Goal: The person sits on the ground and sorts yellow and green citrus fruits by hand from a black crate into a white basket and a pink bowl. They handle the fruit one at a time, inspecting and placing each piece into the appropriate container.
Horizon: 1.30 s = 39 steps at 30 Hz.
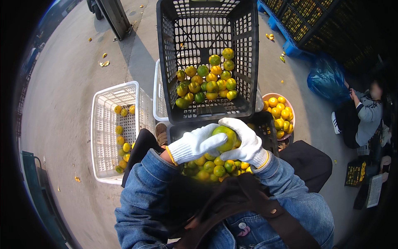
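Note:
Both my hands wear white knitted gloves with yellow cuffs. Between them they hold a yellow-green mandarin (226, 137): my left hand (199, 141) grips it from the left, its thumb across the front, and my right hand (247, 144) curls around its right side. Directly below is a black plastic crate (270, 126) between my knees, with many green and yellow mandarins (214, 168) in it. Beyond my hands a second black crate (245, 109) tilts towards me, with mandarins gathered along its lower part.
At left stands a white plastic crate (97, 137) with several mandarins. A pink basket (293, 124) of yellower mandarins sits at right. Farther right, a person (368, 115) sits by a blue plastic bag (326, 77). Stacked crates rest on a blue pallet (290, 48); a post (113, 18) stands at upper left.

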Tool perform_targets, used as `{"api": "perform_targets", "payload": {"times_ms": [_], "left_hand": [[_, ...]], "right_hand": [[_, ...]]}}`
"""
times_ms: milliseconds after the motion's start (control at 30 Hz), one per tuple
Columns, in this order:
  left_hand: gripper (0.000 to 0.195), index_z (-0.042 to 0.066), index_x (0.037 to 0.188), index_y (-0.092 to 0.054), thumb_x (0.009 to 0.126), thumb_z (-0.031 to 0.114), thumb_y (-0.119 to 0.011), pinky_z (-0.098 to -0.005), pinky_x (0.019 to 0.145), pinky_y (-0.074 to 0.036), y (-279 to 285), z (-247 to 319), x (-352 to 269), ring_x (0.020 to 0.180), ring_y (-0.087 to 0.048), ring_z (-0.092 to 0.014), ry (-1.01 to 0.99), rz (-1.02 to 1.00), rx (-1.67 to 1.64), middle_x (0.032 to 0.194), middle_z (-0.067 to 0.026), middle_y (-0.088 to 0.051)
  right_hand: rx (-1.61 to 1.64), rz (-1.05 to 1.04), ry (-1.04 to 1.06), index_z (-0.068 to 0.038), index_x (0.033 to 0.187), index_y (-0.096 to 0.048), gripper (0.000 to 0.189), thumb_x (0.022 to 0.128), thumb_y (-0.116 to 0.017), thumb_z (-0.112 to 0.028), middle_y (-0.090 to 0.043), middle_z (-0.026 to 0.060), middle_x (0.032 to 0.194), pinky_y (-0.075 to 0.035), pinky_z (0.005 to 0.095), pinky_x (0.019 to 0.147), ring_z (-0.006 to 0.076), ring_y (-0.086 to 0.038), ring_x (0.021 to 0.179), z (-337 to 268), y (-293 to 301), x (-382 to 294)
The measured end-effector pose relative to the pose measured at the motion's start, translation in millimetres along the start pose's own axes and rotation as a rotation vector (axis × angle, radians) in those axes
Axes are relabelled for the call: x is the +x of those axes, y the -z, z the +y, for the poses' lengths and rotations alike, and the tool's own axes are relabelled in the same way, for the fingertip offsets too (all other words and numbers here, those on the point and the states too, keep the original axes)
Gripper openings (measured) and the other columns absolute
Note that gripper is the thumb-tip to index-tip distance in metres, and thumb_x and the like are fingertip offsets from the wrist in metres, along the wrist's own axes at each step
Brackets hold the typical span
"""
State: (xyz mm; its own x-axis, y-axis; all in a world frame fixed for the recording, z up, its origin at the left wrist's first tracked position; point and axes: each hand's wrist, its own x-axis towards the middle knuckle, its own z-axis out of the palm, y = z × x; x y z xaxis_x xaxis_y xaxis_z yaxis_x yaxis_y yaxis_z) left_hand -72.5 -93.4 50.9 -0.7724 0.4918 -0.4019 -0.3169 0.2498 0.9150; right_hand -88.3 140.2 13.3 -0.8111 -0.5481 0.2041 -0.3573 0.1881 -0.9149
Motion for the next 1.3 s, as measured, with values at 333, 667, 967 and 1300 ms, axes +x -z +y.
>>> {"api": "perform_targets", "payload": {"times_ms": [333, 667, 967, 1300], "left_hand": [[0.039, -0.003, 0.141, -0.051, 0.111, 0.021, -0.047, -0.0302, 0.073, -0.062, -21, -26, 17, 0.078, -0.074, -0.023, -0.363, 0.076, 0.193, 0.121, -0.0224, -0.065], [0.077, 0.000, 0.153, -0.039, 0.094, 0.028, -0.077, -0.0376, 0.118, -0.038, -26, -7, 17, 0.139, -0.048, -0.023, -0.261, 0.006, -0.091, 0.149, -0.0167, -0.051], [0.078, 0.006, 0.145, -0.054, 0.077, 0.020, -0.089, -0.0374, 0.110, -0.048, -40, 13, 6, 0.129, -0.060, -0.026, -0.387, 0.373, 0.340, 0.139, -0.0143, -0.062], [0.077, 0.008, 0.141, -0.059, 0.072, 0.020, -0.092, -0.0385, 0.110, -0.048, -39, 9, 9, 0.127, -0.061, -0.028, -0.501, 0.370, 0.370, 0.138, -0.0139, -0.061]], "right_hand": [[0.150, 0.078, -0.073, 0.000, 0.139, -0.058, 0.085, 0.065, -0.097, -0.012, -0.059, 0.0175, 0.139, -0.046, 0.0394, 0.111, 0.0280, -0.060, 0.127, -5, 12, -30], [-0.163, 0.328, 0.131, -0.004, 0.135, -0.060, 0.080, 0.065, -0.098, -0.013, -0.060, 0.0145, 0.128, -0.052, 0.0380, 0.101, 0.0269, -0.063, 0.117, -8, -3, -23], [0.321, 0.315, 0.019, 0.002, 0.145, -0.047, 0.085, 0.074, -0.093, -0.010, -0.053, 0.0160, 0.142, -0.042, 0.0402, 0.116, 0.0269, -0.053, 0.134, 17, -14, -32], [0.563, 0.226, -0.063, 0.001, 0.153, -0.037, 0.088, 0.079, -0.085, 0.006, -0.048, 0.0163, 0.151, -0.038, 0.0415, 0.120, 0.0255, -0.046, 0.141, 11, -10, -38]]}}
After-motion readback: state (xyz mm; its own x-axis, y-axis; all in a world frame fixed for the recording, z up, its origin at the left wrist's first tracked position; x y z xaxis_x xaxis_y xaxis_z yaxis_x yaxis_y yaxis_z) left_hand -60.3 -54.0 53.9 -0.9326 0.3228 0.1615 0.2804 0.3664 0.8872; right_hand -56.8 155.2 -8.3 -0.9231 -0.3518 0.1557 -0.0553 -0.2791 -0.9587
